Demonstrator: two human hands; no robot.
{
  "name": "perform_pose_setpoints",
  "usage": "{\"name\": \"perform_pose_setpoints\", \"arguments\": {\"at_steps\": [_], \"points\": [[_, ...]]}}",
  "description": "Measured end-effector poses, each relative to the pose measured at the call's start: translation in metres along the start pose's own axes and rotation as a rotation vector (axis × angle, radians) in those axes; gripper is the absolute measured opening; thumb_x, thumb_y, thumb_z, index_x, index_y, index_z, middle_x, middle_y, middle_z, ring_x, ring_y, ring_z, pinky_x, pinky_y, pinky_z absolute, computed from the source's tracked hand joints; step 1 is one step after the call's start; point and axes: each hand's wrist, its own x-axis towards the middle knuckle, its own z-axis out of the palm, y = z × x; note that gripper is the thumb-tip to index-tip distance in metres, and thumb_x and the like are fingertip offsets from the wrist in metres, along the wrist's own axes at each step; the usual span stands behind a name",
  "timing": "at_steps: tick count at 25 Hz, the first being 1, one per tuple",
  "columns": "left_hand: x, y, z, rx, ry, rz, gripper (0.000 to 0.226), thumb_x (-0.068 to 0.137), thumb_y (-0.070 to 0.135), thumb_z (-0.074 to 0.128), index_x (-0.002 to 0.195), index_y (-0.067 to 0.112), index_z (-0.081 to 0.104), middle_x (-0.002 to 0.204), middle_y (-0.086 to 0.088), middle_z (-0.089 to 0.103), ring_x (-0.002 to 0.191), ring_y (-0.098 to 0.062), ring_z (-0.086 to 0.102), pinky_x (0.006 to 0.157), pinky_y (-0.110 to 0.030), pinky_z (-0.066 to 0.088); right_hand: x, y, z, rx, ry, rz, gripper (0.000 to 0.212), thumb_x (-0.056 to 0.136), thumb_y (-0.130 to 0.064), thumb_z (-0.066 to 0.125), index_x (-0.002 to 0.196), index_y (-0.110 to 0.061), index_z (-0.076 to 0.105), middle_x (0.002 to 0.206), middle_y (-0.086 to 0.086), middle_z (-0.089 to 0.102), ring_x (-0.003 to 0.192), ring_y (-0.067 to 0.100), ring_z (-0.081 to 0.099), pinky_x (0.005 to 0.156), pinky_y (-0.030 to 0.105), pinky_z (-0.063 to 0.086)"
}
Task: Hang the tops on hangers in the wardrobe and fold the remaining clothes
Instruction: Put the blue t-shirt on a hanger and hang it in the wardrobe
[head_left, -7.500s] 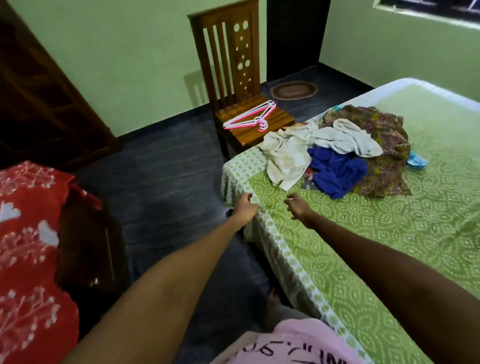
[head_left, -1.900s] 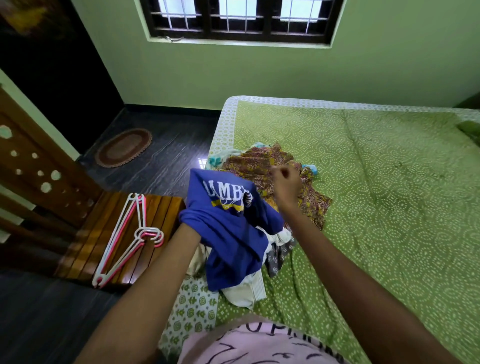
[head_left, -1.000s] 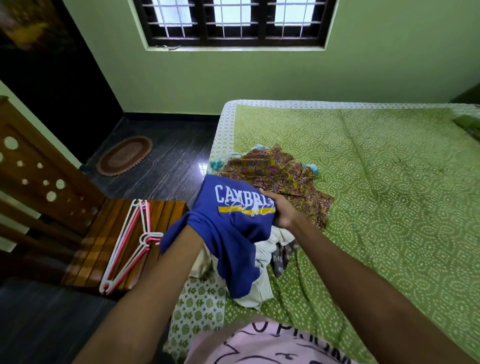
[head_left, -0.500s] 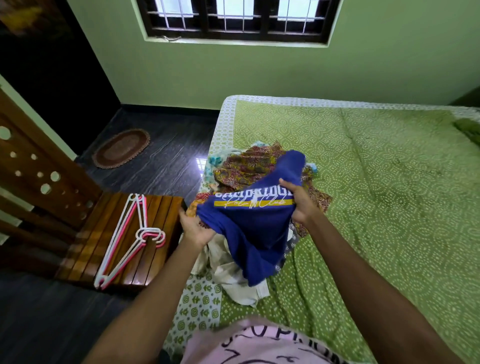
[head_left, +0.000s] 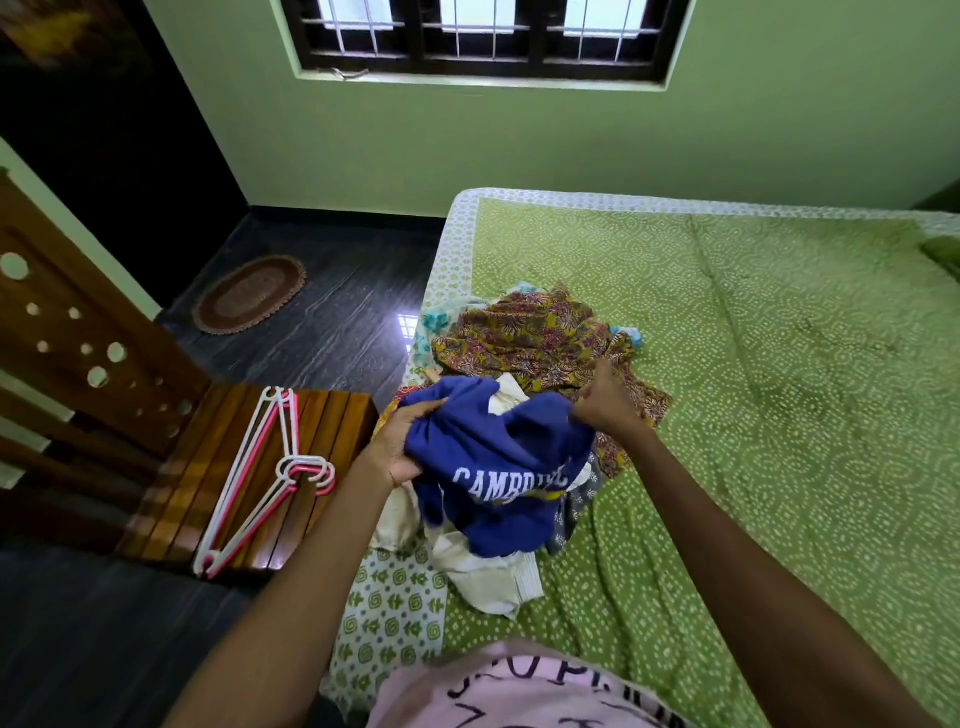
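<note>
I hold a blue top (head_left: 493, 457) with white lettering above the clothes pile at the bed's near left corner. My left hand (head_left: 402, 441) grips its left edge and my right hand (head_left: 605, 402) pinches its right edge. Under it lie cream garments (head_left: 488, 577) and a brown floral cloth (head_left: 530, 338). Pink and white hangers (head_left: 265, 478) lie on the wooden chair (head_left: 208, 467) to the left of the bed. The wardrobe is out of view.
The bed (head_left: 779, 389) with its green patterned sheet fills the right side. Dark floor with an oval mat (head_left: 249, 293) lies at the left, beyond the chair. A barred window (head_left: 483, 36) is in the green wall ahead.
Both hands have turned the blue top over, so its lettering now faces me lower down. My hands sit wider apart on its edges. The pile and hangers have not moved.
</note>
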Motion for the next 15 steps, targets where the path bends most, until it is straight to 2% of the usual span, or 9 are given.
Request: {"name": "perform_pose_setpoints", "arguments": {"at_steps": [2, 3, 5, 7, 9, 11, 13, 14, 15], "points": [[0.004, 0.005, 0.012, 0.226, 0.062, -0.042, 0.007, 0.080, 0.009, 0.064, 0.084, 0.005, 0.067, 0.090, -0.012, 0.067, 0.081, -0.018, 0.066, 0.079, -0.028, 0.054, -0.007, -0.011, 0.003, -0.076, -0.280, -0.226, 0.093, 0.070, 0.005, 0.073, 0.145, -0.013, 0.020, 0.143, 0.013, 0.034, 0.132, 0.027, 0.034, 0.101, 0.036, 0.037], [0.007, 0.006, 0.018, 0.339, 0.092, -0.049, 0.006, 0.086, 0.008, 0.059, 0.085, 0.006, 0.065, 0.091, -0.009, 0.067, 0.084, -0.018, 0.064, 0.083, -0.029, 0.052, -0.012, -0.019, 0.009, 0.049, -0.485, -0.250, 0.095, 0.069, 0.008, 0.074, 0.144, -0.015, 0.021, 0.146, 0.008, 0.030, 0.134, 0.022, 0.031, 0.105, 0.034, 0.034], [0.011, 0.005, 0.034, 0.461, 0.133, 0.006, 0.005, 0.086, 0.006, 0.061, 0.083, 0.007, 0.064, 0.087, -0.005, 0.067, 0.082, -0.015, 0.063, 0.080, -0.028, 0.051, -0.024, -0.029, 0.026, 0.225, -0.757, -0.223, 0.077, 0.068, 0.015, 0.071, 0.132, -0.013, 0.039, 0.134, 0.005, 0.047, 0.120, 0.017, 0.049, 0.100, 0.031, 0.044], [0.017, 0.003, 0.041, 0.442, 0.180, 0.078, 0.006, 0.084, 0.006, 0.064, 0.090, 0.006, 0.064, 0.094, -0.007, 0.066, 0.085, -0.017, 0.063, 0.078, -0.030, 0.052, -0.029, -0.027, 0.042, 0.321, -0.701, -0.171, 0.049, 0.073, 0.011, 0.070, 0.116, -0.007, 0.056, 0.117, 0.011, 0.062, 0.098, 0.018, 0.061, 0.092, 0.031, 0.051], [0.026, 0.003, 0.026, 0.486, 0.384, 0.140, 0.029, 0.082, 0.016, 0.070, 0.106, 0.003, 0.061, 0.108, -0.011, 0.064, 0.099, -0.026, 0.062, 0.087, -0.038, 0.051, -0.024, -0.022, 0.048, 0.432, -0.463, -0.138, 0.027, 0.079, 0.002, 0.069, 0.105, 0.001, 0.064, 0.107, 0.019, 0.065, 0.084, 0.021, 0.063, 0.088, 0.037, 0.051], [0.025, 0.012, 0.002, 0.840, 0.519, -0.016, 0.046, 0.082, 0.031, 0.070, 0.116, 0.001, 0.059, 0.110, -0.016, 0.063, 0.100, -0.033, 0.062, 0.087, -0.042, 0.051, -0.015, -0.019, 0.042, 0.443, -0.259, -0.212, 0.016, 0.084, -0.001, 0.065, 0.098, 0.005, 0.065, 0.094, 0.017, 0.065, 0.076, 0.021, 0.058, 0.078, 0.036, 0.050], [0.012, 0.021, -0.011, 1.375, 0.413, -0.379, 0.052, 0.086, 0.039, 0.063, 0.118, -0.002, 0.056, 0.106, -0.020, 0.063, 0.087, -0.035, 0.061, 0.076, -0.041, 0.051, -0.012, -0.026, 0.033, 0.277, -0.213, -0.354, 0.010, 0.086, 0.001, 0.059, 0.094, -0.001, 0.065, 0.085, 0.009, 0.060, 0.072, 0.014, 0.053, 0.069, 0.021, 0.044], [0.008, 0.026, -0.008, 1.608, 0.344, -0.423, 0.052, 0.088, 0.036, 0.062, 0.121, -0.003, 0.054, 0.114, -0.020, 0.060, 0.091, -0.034, 0.060, 0.076, -0.037, 0.049, -0.013, -0.031, 0.029, 0.157, -0.251, -0.423, 0.011, 0.085, 0.002, 0.057, 0.089, -0.005, 0.064, 0.082, 0.006, 0.058, 0.070, 0.011, 0.051, 0.065, 0.016, 0.041], [0.012, 0.029, -0.003, 1.693, 0.289, -0.271, 0.053, 0.087, 0.029, 0.064, 0.128, -0.001, 0.049, 0.127, -0.018, 0.054, 0.105, -0.032, 0.056, 0.082, -0.033, 0.046, -0.015, -0.039, 0.028, 0.043, -0.317, -0.481, 0.012, 0.084, 0.004, 0.057, 0.084, -0.007, 0.063, 0.078, 0.005, 0.056, 0.066, 0.008, 0.049, 0.061, 0.015, 0.039]]}}
